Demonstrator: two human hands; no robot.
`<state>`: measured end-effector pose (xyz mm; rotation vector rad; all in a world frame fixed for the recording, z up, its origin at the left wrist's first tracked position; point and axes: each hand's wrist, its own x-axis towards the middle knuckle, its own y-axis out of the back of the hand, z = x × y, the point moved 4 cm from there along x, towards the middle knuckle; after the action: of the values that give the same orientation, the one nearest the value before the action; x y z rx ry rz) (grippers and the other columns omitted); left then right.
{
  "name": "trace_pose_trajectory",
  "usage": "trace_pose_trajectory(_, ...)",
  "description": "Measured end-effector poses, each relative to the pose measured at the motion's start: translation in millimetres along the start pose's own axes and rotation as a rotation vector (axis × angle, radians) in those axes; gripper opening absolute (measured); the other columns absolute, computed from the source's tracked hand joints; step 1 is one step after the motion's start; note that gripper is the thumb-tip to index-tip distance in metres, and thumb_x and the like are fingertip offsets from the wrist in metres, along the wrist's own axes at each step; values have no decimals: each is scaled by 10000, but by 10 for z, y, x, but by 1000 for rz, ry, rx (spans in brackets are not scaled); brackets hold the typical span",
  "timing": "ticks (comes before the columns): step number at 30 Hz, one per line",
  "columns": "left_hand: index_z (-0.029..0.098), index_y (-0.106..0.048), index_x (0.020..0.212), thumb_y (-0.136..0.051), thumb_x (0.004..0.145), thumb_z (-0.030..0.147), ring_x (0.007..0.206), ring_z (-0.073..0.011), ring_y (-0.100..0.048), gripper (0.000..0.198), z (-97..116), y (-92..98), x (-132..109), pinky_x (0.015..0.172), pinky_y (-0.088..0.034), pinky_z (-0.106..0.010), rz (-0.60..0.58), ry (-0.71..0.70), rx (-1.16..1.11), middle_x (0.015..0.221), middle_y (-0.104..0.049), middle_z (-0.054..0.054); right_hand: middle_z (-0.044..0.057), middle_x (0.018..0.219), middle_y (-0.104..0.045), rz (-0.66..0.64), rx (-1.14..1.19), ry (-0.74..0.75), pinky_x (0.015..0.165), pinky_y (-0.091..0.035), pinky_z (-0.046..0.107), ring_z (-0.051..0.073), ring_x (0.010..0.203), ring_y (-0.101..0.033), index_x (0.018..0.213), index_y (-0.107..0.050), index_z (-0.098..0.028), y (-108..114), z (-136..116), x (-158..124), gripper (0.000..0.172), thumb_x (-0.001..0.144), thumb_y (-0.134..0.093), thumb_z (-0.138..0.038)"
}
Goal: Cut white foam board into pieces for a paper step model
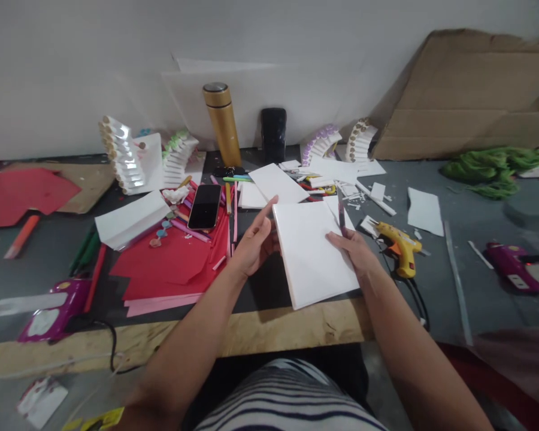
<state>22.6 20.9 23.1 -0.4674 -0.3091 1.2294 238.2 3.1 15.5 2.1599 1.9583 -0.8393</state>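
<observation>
A stack of white card sheets (317,254), or a thick white board, is tilted over the front of the table in front of me. My left hand (256,239) is at its left edge, thumb and fingers apart; some fingertips are hidden near that edge. My right hand (354,248) is closed at its right side, thumb lying on the white surface. From that hand a slim dark pen-like tool (341,214) points up and away; its exact kind is unclear. Behind lies another white sheet (278,184).
At right lies a yellow glue gun (399,244) with a black cord. Left are a black phone (205,206) and red paper sheets (161,263). A gold flask (223,126) stands behind. Purple glue guns lie at both sides. White scraps and curved paper-roll models sit at the back.
</observation>
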Motion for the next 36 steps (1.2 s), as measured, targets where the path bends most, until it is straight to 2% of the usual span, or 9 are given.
trace_pose_trajectory(5,302,-559,1312,-678,845,505,1019,-223,-663,523,44,39,4,856,-526,-347,40,-70,13,1165,-683,-47,55,698,-756,-38,-28,2,476,-549,257,178,523,-673,840,-713,-174,-61,71,-17,388,531,-904,-311)
trace_pose_trajectory(10,276,-583,1212,-708,835,441,955,-186,-664,431,72,91,16,842,-516,-307,54,-108,10,1101,-687,-26,11,738,-753,-28,-34,112,512,-539,233,150,559,-670,930,-714,-199,-65,95,-9,424,570,-899,-322)
trace_pose_trajectory(15,260,-570,1181,-723,816,441,955,-200,-664,435,63,94,30,826,-513,-311,37,-89,0,1050,-687,-29,20,1239,-706,-55,-53,219,719,-576,240,185,952,-708,1307,-620,-287,-91,41,-18,741,610,-869,-313)
trace_pose_trajectory(18,263,-550,1185,-720,817,445,991,-212,-660,444,62,83,48,842,-510,-322,30,-87,-24,1079,-683,-33,0,1422,-588,-49,-105,304,829,-562,243,205,1191,-618,1375,-574,-323,-109,4,-34,777,646,-846,-306)
trace_pose_trajectory(21,260,-548,1164,-697,830,470,979,-208,-654,422,55,68,66,826,-512,-313,60,-105,-15,1084,-676,-31,11,1346,-647,-32,-184,325,825,-573,280,221,1145,-644,1329,-627,-309,-124,32,-24,679,681,-828,-316)
trace_pose_trajectory(24,241,-568,1066,-615,869,557,944,-208,-642,376,50,76,67,770,-517,-300,201,-167,67,1028,-672,-36,36,1233,-713,-11,-241,338,816,-588,347,252,1059,-679,1243,-698,-276,-140,91,9,577,685,-829,-346)
trace_pose_trajectory(27,238,-579,980,-549,886,622,874,-201,-624,397,42,85,56,698,-508,-290,311,-236,159,944,-652,-35,13,1311,-672,-18,-251,441,1009,-513,384,260,1230,-593,1209,-718,-293,-171,107,33,543,680,-834,-329)
trace_pose_trajectory(30,246,-587,980,-600,863,608,755,-167,-575,381,25,109,64,632,-471,-268,338,-291,204,866,-603,-14,-47,1391,-608,-23,-269,484,1153,-380,402,236,1333,-509,1256,-682,-346,-191,117,48,583,690,-822,-322)
trace_pose_trajectory(36,247,-595,957,-673,835,550,622,-129,-459,336,5,198,108,568,-379,-247,348,-378,215,768,-500,13,-60,1397,-596,-11,-374,526,1177,-349,431,244,1295,-539,1300,-652,-328,-212,147,67,609,711,-794,-392)
